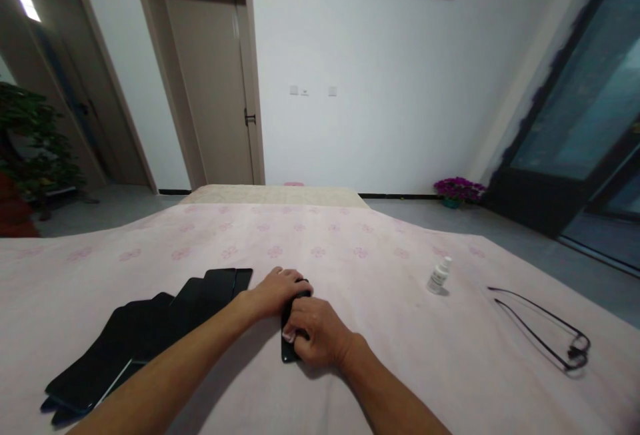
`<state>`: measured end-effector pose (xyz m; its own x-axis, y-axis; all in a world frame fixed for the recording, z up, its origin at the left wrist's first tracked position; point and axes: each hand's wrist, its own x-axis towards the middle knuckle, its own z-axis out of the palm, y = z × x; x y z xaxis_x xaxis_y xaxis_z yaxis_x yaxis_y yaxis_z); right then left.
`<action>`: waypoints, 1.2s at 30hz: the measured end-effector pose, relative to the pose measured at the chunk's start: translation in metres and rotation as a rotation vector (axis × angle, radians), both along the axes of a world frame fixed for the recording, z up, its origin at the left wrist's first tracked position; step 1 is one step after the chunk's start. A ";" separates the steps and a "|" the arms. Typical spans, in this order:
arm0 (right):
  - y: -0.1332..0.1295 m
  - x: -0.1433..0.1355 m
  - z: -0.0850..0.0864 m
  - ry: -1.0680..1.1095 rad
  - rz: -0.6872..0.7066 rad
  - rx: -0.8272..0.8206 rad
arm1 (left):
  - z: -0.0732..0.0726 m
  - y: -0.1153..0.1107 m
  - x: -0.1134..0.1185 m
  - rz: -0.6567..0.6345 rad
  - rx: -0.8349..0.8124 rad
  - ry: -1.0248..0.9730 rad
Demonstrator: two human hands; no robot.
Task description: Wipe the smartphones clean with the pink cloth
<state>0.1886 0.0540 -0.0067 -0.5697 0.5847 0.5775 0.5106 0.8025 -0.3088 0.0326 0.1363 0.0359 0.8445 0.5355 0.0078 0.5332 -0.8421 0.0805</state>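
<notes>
A black phone (289,353) with rounded corners lies flat on the bed-like surface in front of me, its long side pointing away. My left hand (281,290) reaches across from the left and grips its far end, the fingers bent over the edge. Over the near half, my right hand (320,331) is closed in a fist and presses down on the phone. A bit of pale cloth (289,336) pokes out under its fingers; most of it is hidden. Beside my left forearm, several black phone-like slabs (150,321) overlap in a fanned row.
A pink flowered cloth (300,235) covers the surface. On the right stand a small white bottle (439,276) and, farther right, black-framed glasses (545,331) with arms unfolded. Beyond are a door (210,88), a white wall and a pot of purple flowers (457,189) on the floor.
</notes>
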 end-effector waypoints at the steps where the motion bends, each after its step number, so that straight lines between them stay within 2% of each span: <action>1: 0.001 0.002 0.002 -0.013 -0.026 -0.004 | -0.001 -0.001 -0.004 0.059 0.036 0.004; 5: 0.005 0.012 0.004 -0.028 -0.223 -0.009 | 0.000 -0.007 -0.022 0.275 0.127 0.044; 7: 0.007 0.017 0.003 -0.020 -0.324 -0.002 | 0.004 -0.011 -0.030 0.339 0.130 0.074; 11: 0.009 0.021 0.000 0.003 -0.390 0.007 | 0.014 -0.020 -0.042 0.322 0.046 0.121; 14: 0.007 0.020 0.000 0.011 -0.360 -0.001 | 0.020 -0.026 -0.050 0.283 -0.031 0.126; 17: 0.007 0.019 0.001 0.001 -0.335 -0.008 | 0.022 -0.036 -0.055 0.299 -0.050 0.110; 20: 0.009 0.020 0.000 0.013 -0.407 -0.005 | 0.019 -0.053 -0.050 0.355 -0.022 0.109; 24: 0.012 0.022 -0.002 0.043 -0.526 0.002 | 0.000 -0.080 -0.034 0.433 0.085 0.124; 26: 0.012 0.022 -0.002 0.054 -0.527 0.007 | -0.012 -0.090 -0.027 0.480 0.175 0.128; 29: 0.012 0.021 0.001 0.078 -0.447 0.038 | -0.023 -0.097 -0.023 0.496 0.259 0.093; 32: 0.013 0.024 0.008 0.181 -0.398 0.123 | -0.020 -0.097 -0.022 0.475 0.234 0.064; 36: 0.017 0.032 0.012 0.328 -0.424 0.206 | -0.009 -0.097 -0.017 0.440 0.175 0.046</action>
<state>0.2204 0.0715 0.0056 -0.0817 0.5802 0.8104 0.7050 0.6084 -0.3645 0.0152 0.0393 0.0270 0.5391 0.8365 0.0982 0.8422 -0.5340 -0.0745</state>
